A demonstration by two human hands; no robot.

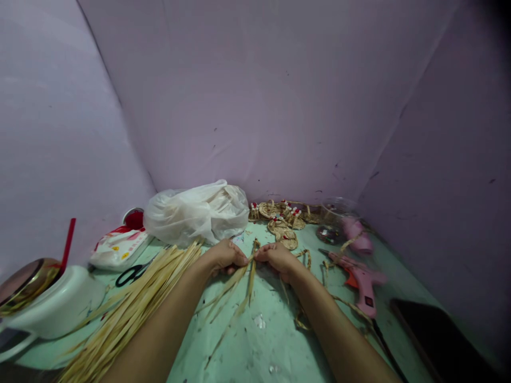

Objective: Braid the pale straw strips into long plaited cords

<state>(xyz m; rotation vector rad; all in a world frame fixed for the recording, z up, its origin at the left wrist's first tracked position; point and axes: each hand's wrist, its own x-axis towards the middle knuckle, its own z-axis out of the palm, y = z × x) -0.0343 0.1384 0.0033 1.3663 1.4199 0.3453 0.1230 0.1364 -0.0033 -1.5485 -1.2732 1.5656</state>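
Note:
My left hand (227,255) and my right hand (276,256) meet near the middle of the green tabletop (255,340). Both are closed in a pinch on a braid of dry straw strips (252,276), one on each side of it. The short plaited end points away from me, while loose strips fan out toward me below the fingers. Under and beside my left forearm lies a thick bundle of pale straw strips (147,298). Close to my right hand a thin braided cord (305,256) curls on the table. My fingertips partly hide the plait.
A pink glue gun (363,279) with its cord and a dark phone (439,335) lie right. Coiled straw pieces (282,234) sit at the back beside a white plastic bag (195,213). Scissors (130,275), a wipes pack (120,249) and a white pot (67,303) stand left.

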